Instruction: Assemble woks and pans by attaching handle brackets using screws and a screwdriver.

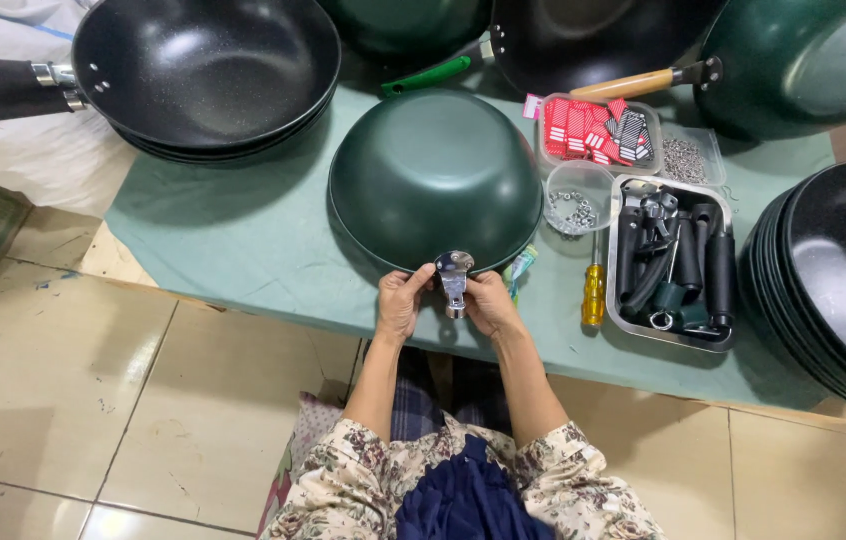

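Bracket [454,278] of bright metal stands upright at the near rim of my upturned green wok [433,178], close to the counter's [243,250] front edge; my left hand [402,302] and right hand [488,303] pinch it from either side, equally near, its long axis pointing toward me

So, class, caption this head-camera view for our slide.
Both hands, left hand and right hand, hold a metal bracket against an upturned green wok.
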